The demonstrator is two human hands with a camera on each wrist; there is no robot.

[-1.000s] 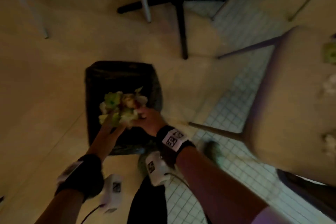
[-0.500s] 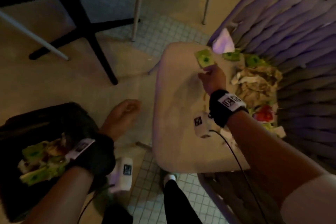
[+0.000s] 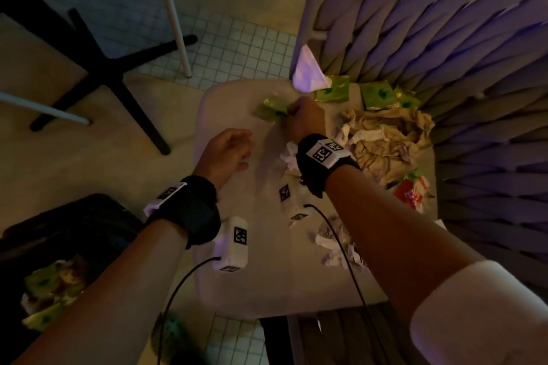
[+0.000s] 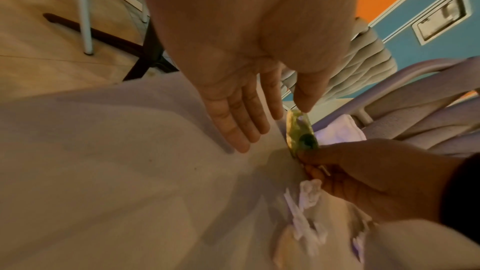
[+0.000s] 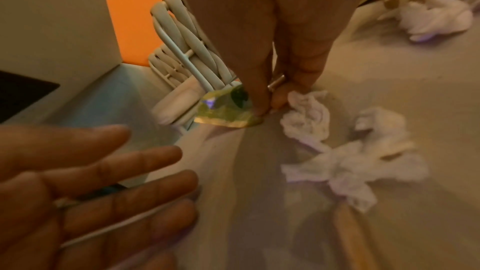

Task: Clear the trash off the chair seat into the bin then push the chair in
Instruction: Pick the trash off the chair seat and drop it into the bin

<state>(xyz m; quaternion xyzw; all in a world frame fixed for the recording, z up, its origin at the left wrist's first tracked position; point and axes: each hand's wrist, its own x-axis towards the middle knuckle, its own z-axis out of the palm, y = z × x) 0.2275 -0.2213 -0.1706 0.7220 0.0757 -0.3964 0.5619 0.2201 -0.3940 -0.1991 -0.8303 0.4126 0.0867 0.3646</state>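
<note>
The pale chair seat carries green wrappers, crumpled brown paper, white tissues and a red packet. My right hand pinches a green wrapper at the seat's far edge; the same wrapper shows under the fingers in the right wrist view. My left hand hovers over the seat with straight fingers, holding nothing, just left of the wrapper. The black bin stands on the floor at lower left with green trash inside.
A black cross-shaped table base and white chair legs stand on the floor beyond the seat. The ribbed lilac chair back rises at the right. A white napkin leans against the back.
The view swung from the bin to the chair. My left hand moved from beside the bin to over the seat. My right hand closed on the green wrapper and drew it towards the left hand.
</note>
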